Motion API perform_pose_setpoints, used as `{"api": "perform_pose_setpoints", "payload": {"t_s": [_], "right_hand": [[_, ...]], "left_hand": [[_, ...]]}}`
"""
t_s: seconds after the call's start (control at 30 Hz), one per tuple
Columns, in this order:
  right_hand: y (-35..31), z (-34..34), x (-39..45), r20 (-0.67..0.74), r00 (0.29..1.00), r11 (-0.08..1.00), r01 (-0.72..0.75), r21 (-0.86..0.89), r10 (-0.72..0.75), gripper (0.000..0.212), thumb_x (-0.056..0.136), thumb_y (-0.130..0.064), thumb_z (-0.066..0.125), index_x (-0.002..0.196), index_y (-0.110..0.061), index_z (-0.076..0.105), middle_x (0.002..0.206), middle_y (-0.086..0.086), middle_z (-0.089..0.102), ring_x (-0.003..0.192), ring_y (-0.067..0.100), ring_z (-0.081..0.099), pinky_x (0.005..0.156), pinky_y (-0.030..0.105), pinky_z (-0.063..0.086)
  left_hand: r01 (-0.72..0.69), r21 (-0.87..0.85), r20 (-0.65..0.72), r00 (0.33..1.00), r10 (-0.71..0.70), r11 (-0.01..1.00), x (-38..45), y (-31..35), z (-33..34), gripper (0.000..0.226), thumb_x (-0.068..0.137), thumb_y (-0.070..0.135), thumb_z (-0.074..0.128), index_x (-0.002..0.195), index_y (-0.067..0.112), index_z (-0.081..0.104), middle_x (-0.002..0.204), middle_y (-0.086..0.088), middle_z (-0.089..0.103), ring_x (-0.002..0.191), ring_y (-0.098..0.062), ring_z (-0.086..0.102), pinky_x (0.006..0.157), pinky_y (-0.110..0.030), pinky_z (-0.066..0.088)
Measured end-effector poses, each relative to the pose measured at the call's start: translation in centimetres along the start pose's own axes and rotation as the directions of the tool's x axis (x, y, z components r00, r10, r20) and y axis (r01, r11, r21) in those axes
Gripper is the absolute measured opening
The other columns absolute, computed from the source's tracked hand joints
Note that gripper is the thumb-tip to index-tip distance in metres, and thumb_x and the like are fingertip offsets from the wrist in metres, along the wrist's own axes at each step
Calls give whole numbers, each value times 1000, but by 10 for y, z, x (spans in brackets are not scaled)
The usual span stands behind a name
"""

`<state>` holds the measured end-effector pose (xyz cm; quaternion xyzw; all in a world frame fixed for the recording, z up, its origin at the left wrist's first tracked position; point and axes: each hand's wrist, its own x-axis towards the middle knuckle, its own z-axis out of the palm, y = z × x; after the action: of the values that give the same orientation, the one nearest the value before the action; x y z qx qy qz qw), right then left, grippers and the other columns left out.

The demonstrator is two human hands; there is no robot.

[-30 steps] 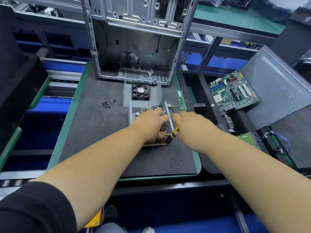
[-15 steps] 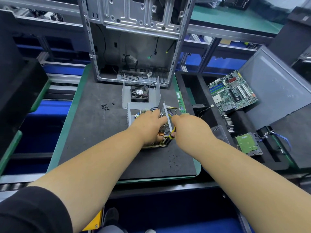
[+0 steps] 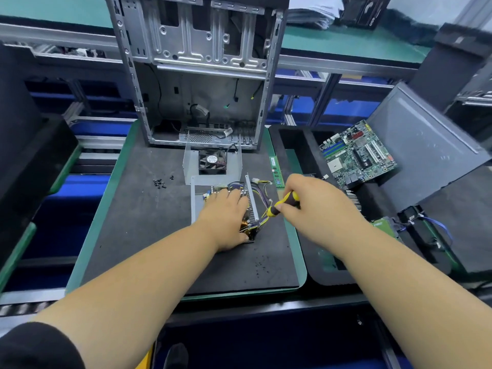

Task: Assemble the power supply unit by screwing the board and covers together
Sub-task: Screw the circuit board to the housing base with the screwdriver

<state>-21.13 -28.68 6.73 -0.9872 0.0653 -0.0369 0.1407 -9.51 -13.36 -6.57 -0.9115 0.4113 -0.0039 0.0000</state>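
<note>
While right hand (image 3: 316, 206) grips, screwdriver (image 3: 282, 204) slants down-left toward board (image 3: 249, 221).

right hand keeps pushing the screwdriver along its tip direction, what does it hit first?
Probably the wire bundle at the power supply board's near right corner. The right hand angles the screwdriver down-left there; depth is unclear.

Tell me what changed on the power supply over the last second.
The right hand drew back to the right, away from the left hand, so the yellow-and-black screwdriver in its grip now shows clearly, its tip angled down at the board's right edge. The left hand stayed pressed flat on the board. The loose screws, the fan bracket and the motherboard did not move.
</note>
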Motion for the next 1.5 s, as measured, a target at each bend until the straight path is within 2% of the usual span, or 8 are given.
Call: {"api": "perform_pose_setpoints", "payload": {"t_s": [0.2, 0.4, 0.6, 0.77, 0.93, 1.1, 1.23, 1.5], "right_hand": [[15, -16, -10, -129, 989, 956, -31, 292, 72, 14, 90, -23, 63, 84, -22, 50, 72, -25, 65, 71, -8, 50, 53, 20, 30], [29, -15, -12, -171, 982, 923, -3, 385, 75, 14, 90, -21, 63, 83, -22, 51, 70, -43, 56, 68, -9, 50, 53, 18, 31], [36, -15, -9, -208, 974, 869, 22, 495, 94, 13, 92, -22, 61, 84, -21, 50, 68, -36, 59, 60, 0, 48, 53, 27, 33], [37, -18, -3, -250, 957, 795, 38, 606, 145, 10, 92, -27, 60, 85, -26, 53, 75, -7, 66, 58, 13, 51, 55, 33, 43], [23, -19, 19, -224, 957, 690, 36, 723, 184, 6, 91, -24, 61, 87, -28, 60, 74, -11, 69, 57, 6, 58, 54, 32, 46], [-5, -4, 56, -131, 982, 644, 12, 765, 137, 5, 91, -25, 61, 88, -29, 62, 75, -10, 71, 59, 10, 56, 63, 39, 52], [-34, 15, 87, -91, 992, 643, 14, 766, 87, 6, 91, -26, 60, 87, -31, 61, 75, -15, 70, 55, 5, 52, 59, 32, 49], [-80, 53, 148, -36, 999, 750, 21, 661, 4, 8, 91, -28, 60, 85, -33, 58, 74, -25, 64, 54, 4, 47, 46, 23, 39]], "left_hand": [[141, 10, -131, 982, -138, 990, -9, 23, 24, 64, 70, 61, 60, 114, 18, 41, 116, -4, 41, 104, -28, 37, 92, -41, 32], [194, 6, -150, 970, -191, 981, -11, 26, 36, 73, 69, 61, 60, 125, 17, 40, 129, -6, 38, 115, -31, 35, 103, -43, 30], [253, -21, -105, 962, -253, 967, -10, 34, 28, 71, 71, 60, 63, 124, 22, 37, 129, -1, 37, 119, -27, 34, 105, -40, 29], [157, 48, -30, 987, -156, 986, -14, 27, 1, 70, 85, 64, 52, 133, 15, 38, 134, -5, 37, 126, -27, 34, 112, -38, 27], [226, -70, -166, 958, -235, 972, -33, -8, -45, 46, 93, 50, 48, 128, 21, 51, 124, 1, 52, 117, -22, 47, 101, -35, 38], [446, -425, -204, 801, -563, 788, -54, -68, -65, 26, 91, 35, 61, 114, 23, 62, 111, 4, 61, 105, -20, 56, 93, -38, 47], [519, -602, -142, 678, -721, 607, -62, -113, -57, 14, 89, 28, 64, 103, 30, 63, 99, 12, 58, 90, -11, 58, 84, -33, 50], [560, -697, 1, 626, -780, 448, -63, -179, -26, 19, 87, 24, 65, 90, 42, 60, 91, 17, 61, 79, 1, 59, 74, -24, 49]]}}
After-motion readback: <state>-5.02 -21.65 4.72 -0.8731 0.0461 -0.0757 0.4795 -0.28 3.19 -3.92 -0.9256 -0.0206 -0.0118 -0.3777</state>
